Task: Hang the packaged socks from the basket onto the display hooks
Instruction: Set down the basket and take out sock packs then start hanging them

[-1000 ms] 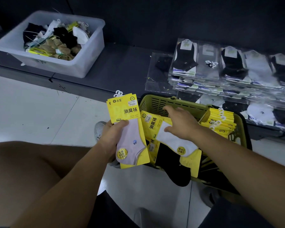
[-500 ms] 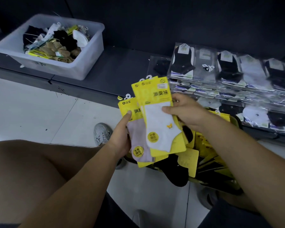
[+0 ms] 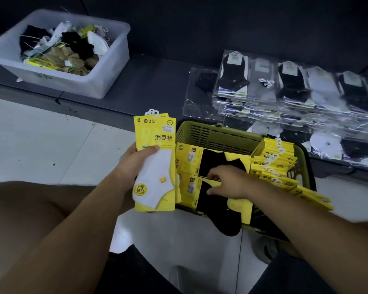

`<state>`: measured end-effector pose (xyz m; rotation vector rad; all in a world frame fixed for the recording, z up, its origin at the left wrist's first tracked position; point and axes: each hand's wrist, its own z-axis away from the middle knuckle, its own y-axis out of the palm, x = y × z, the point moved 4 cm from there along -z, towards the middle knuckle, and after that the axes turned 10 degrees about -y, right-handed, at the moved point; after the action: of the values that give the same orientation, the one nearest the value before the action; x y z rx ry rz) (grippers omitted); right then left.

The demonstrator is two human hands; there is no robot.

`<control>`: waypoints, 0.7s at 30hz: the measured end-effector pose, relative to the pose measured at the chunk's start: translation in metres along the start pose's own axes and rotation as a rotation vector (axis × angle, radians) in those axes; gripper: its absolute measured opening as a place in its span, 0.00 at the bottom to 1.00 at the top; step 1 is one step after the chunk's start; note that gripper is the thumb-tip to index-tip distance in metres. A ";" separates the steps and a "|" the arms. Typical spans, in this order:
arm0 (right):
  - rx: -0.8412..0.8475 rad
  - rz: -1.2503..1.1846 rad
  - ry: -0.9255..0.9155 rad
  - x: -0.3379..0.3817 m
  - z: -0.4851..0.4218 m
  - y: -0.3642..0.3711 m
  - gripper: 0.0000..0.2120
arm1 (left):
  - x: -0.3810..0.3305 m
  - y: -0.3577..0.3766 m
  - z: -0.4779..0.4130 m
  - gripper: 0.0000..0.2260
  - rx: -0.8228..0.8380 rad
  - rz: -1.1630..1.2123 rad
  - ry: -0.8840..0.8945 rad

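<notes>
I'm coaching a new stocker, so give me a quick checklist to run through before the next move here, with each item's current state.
1. Left hand has a firm grip on the held packs: ok, thumb across the front, stack upright.
2. Hanger tabs on that stack point up: ok.
3. Right hand has a grip on the black-sock pack: cannot tell; the fingers lie on it, but a pinch is not visible.
4. Basket holds more packs: ok.
5. Display hooks in sight: not ok, none in view.
</notes>
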<state>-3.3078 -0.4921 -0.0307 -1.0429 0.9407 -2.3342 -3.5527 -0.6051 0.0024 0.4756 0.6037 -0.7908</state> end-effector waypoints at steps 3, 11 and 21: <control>-0.061 0.060 0.001 0.001 -0.004 0.007 0.28 | 0.004 0.004 0.003 0.18 0.038 0.018 -0.019; -0.070 -0.325 0.031 -0.011 0.002 -0.034 0.08 | 0.006 0.014 0.005 0.15 0.041 -0.005 -0.016; -0.536 -1.040 -0.072 -0.003 0.026 -0.109 0.07 | -0.002 0.053 0.002 0.10 0.030 0.038 0.024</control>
<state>-3.2961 -0.4268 0.0596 -2.2413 1.2132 -2.8154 -3.5122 -0.5727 0.0147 0.5239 0.6043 -0.7596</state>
